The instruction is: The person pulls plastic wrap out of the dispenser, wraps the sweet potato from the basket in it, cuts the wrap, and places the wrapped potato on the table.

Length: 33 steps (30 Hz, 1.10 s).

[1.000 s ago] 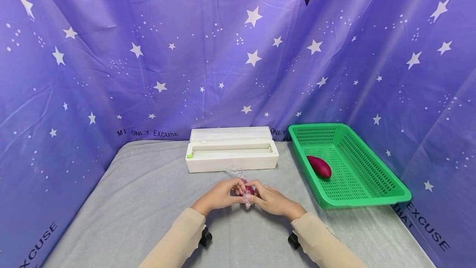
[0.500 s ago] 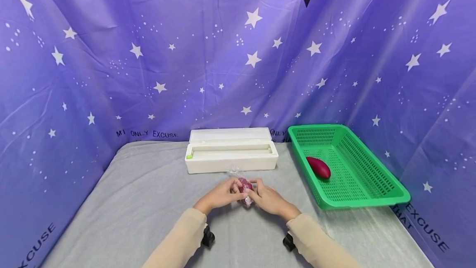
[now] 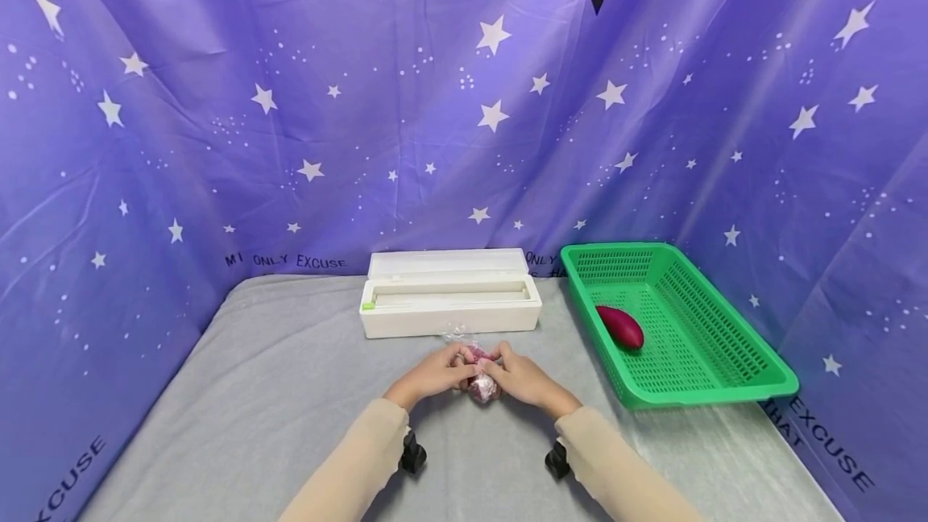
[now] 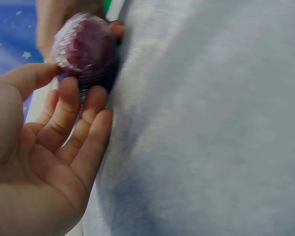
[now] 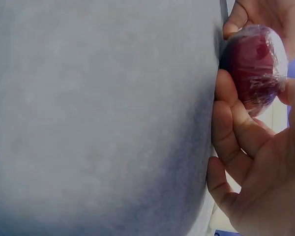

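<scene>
A dark red, tapered sweet potato (image 3: 482,387) wrapped in clear cling film lies low over the cloth in the head view. My left hand (image 3: 437,374) grips its left side, thumb on top and fingers curled beneath. From the right, my right hand (image 3: 528,379) grips it the same way, the thumbs close together over the film. The wrapped rounded end (image 4: 86,46) shows in the left wrist view, its film bunched and shiny. Creased film (image 5: 265,81) lies under the right thumb in the right wrist view. A loose tail of film (image 3: 457,332) sticks out beyond the fingers.
A white cling film dispenser box (image 3: 449,319) with its lid raised and a green slider (image 3: 369,305) stands just beyond the hands. At the right, a green basket (image 3: 706,395) holds an unwrapped dark red sweet potato (image 3: 620,327). Grey cloth (image 3: 290,361) covers the table; a starry purple curtain surrounds it.
The thumbs have shifted forward along the sweet potato, so more of its wrapped near end shows. Both forearms have drawn slightly inward. Box and basket stay put.
</scene>
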Motion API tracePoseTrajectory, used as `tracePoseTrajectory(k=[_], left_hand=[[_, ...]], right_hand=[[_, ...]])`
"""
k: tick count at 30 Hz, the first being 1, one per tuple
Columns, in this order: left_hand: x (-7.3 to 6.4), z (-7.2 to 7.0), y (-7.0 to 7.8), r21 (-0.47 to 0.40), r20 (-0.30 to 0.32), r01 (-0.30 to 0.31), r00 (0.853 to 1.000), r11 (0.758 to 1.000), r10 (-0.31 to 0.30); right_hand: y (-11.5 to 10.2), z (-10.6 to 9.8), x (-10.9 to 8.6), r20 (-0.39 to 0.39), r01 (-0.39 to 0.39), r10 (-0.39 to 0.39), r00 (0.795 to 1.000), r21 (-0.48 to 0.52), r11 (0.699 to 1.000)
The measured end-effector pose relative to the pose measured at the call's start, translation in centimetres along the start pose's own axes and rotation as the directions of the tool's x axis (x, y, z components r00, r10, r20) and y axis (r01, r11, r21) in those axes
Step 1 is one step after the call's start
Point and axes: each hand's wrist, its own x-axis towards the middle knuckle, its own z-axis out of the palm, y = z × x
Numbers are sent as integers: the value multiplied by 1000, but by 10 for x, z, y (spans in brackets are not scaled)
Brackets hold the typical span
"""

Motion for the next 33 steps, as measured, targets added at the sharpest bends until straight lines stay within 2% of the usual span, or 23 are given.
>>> tracePoseTrajectory(k=[5, 11, 14, 18, 21, 24, 29, 33], left_hand=[[6, 1, 1, 59, -14, -11, 1000, 998, 12], [11, 3, -3, 120, -51, -23, 998, 992, 30], [11, 4, -5, 129, -63, -38, 997, 991, 46], [9, 4, -5, 97, -54, -27, 998, 995, 32], [6, 2, -5, 32, -41, -7, 999, 999, 8], [4, -2, -7, -51, -52, 55, 997, 997, -58], [4, -7, -11, -117, -89, 188, 976, 975, -199], [8, -9, -14, -124, -105, 202, 971, 971, -215]], right_hand=[[0, 0, 3, -8, -57, 57, 998, 25, 998], [-2, 2, 8, -47, -114, 114, 992, 8, 993], [-1, 5, 9, -59, -117, 118, 991, 15, 993], [1, 6, 8, -40, -116, 118, 992, 50, 992], [1, 4, 6, -5, -114, 115, 993, 85, 990], [0, 3, 4, 15, -104, 103, 995, 109, 989], [-1, 5, -1, 10, -84, 83, 996, 112, 990], [-4, 5, -5, -2, -51, 51, 999, 101, 994]])
